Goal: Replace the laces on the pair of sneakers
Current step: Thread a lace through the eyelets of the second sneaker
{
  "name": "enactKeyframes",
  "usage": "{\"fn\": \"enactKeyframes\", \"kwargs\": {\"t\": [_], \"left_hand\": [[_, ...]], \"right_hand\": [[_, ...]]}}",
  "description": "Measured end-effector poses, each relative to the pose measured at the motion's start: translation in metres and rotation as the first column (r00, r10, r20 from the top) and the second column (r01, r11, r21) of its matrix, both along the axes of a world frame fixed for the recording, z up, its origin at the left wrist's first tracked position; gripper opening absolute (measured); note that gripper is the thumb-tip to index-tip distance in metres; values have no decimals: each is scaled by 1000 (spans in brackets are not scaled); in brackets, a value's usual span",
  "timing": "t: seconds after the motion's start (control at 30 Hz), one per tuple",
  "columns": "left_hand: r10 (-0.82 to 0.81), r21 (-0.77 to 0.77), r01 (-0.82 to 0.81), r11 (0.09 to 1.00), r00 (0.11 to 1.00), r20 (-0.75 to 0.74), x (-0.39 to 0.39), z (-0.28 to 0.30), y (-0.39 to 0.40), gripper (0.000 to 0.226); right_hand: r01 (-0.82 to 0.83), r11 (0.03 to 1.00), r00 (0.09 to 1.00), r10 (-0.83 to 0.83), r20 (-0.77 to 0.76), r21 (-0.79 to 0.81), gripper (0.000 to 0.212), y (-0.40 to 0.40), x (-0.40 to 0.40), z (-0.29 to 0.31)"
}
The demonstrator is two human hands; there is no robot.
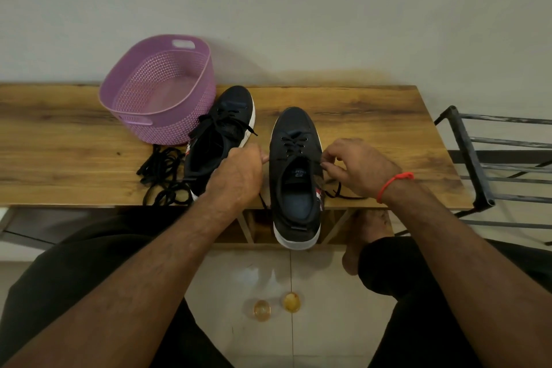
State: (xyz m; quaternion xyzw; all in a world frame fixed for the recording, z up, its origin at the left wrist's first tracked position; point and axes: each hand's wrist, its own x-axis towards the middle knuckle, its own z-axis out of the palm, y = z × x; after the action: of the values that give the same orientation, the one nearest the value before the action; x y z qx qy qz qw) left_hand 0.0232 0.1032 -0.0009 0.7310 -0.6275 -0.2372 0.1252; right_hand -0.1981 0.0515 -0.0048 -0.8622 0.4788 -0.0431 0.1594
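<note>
Sneakers, a dark pair with white soles, sit on a wooden bench [373, 116] that runs across the room against a pale plain wall [298, 9]. Taking the bench as the landmark: toward its left part stands a purple perforated basket [131, 98], tilted slightly toward the camera. Just in front of the basket, near the bench's front edge, lies a loose bundle of black laces [162, 176]. Next to these lies the left sneaker [227, 119], toe toward the wall, its laces loosely strung. The left hand [239, 176] hovers over that shoe's heel side, fingers curled; what they grip is hidden. At the bench's middle the right sneaker [294, 170] is laced only near the toe, and its heel overhangs the front edge. The right hand [355, 167], with a red thread [394, 184] round the wrist, pinches a black lace end [337, 191] beside the shoe's eyelets. Past the bench's right end stands a dark metal rack [484, 170]. Below the bench's front edge is a glossy tiled floor [239, 272], with a bare foot [367, 233] and dark trousers.
</note>
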Motion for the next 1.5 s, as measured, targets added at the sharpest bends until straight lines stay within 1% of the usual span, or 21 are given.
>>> {"fn": "enactKeyframes", "kwargs": {"t": [0.1, 0.2, 0.23, 0.33, 0.4, 0.53, 0.63, 0.7, 0.73, 0.8, 0.87, 0.9, 0.93, 1.0, 1.07, 1.13, 1.23, 1.3, 1.37, 1.43, 1.5], "left_hand": [[-20, 31, 18, 999, 997, 74, -3, 0, 5, 10], [-12, 24, 10, 1000, 997, 74, -1, 1, 5, 14], [-4, 34, 2, 999, 999, 46, -1, 0, 4, 15], [-15, 78, 23, 997, 995, -98, 0, -2, 1, 18], [-30, 64, 40, 997, 986, -163, 0, -3, 1, 16], [-56, 6, 58, 998, 984, -166, 3, -2, -1, 8], [-58, 23, 61, 998, 991, -123, 8, 2, -4, 7], [-35, 7, 36, 999, 989, -143, 14, 6, -7, 7], [-17, -2, 16, 1000, 982, -188, 16, 9, -7, 7], [26, 13, -23, 1000, 934, -357, 18, 14, -7, 7], [64, 69, -32, 997, 839, -540, 17, 21, -5, 12], [80, 103, -20, 994, 781, -620, 16, 24, -4, 15], [95, 134, -2, 991, 715, -693, 15, 28, -3, 18], [129, 181, 33, 983, 576, -807, 13, 38, 0, 25], [144, 197, 57, 979, 489, -860, 13, 50, 5, 32], [124, 180, 89, 980, 440, -889, 13, 66, 9, 35], [110, 161, 107, 981, 376, -920, 9, 96, 15, 37], [106, 148, 87, 985, 368, -924, 7, 122, 16, 36], [84, 117, 64, 991, 378, -922, 5, 153, 17, 34], [42, 61, 40, 997, 369, -928, 6, 185, 17, 32], [3, 7, 10, 1000, 359, -933, 6, 213, 17, 34]], "right_hand": [[27, 999, 1000, -27, -10, 17, 15, -2, 0, 0], [72, 995, 995, -77, 68, 75, 9, 0, 1, -1], [85, 992, 990, -95, 101, 98, 7, 1, 0, -1], [121, 977, 965, -157, 210, 176, 6, 5, -2, -1], [136, 966, 946, -192, 262, 219, 7, 6, 0, 0], [134, 944, 912, -236, 335, 300, 7, 8, 8, 2], [144, 925, 908, -265, 324, 353, 9, 6, 5, 5], [167, 886, 887, -327, 327, 432, 10, 3, -2, 8], [167, 848, 864, -372, 340, 502, 11, 1, -6, 9], [116, 748, 788, -470, 398, 653, 11, 0, -10, 14], [24, 665, 665, -568, 485, 746, 13, 1, -7, 21], [-25, 641, 605, -602, 522, 768, 14, 2, -5, 25], [-73, 626, 555, -621, 553, 777, 15, 3, -2, 30], [-159, 612, 488, -633, 601, 774, 17, 5, 4, 42], [-219, 603, 441, -640, 629, 767, 24, 7, 8, 55], [-244, 603, 391, -655, 646, 759, 27, 8, 11, 71], [-244, 622, 340, -664, 666, 744, 28, 9, 15, 98], [-252, 642, 296, -661, 689, 724, 27, 8, 18, 123], [-266, 673, 237, -648, 724, 690, 24, 8, 20, 150], [-284, 703, 174, -631, 756, 652, 23, 8, 19, 179], [-297, 724, 135, -614, 777, 623, 27, 10, 18, 205]]}}
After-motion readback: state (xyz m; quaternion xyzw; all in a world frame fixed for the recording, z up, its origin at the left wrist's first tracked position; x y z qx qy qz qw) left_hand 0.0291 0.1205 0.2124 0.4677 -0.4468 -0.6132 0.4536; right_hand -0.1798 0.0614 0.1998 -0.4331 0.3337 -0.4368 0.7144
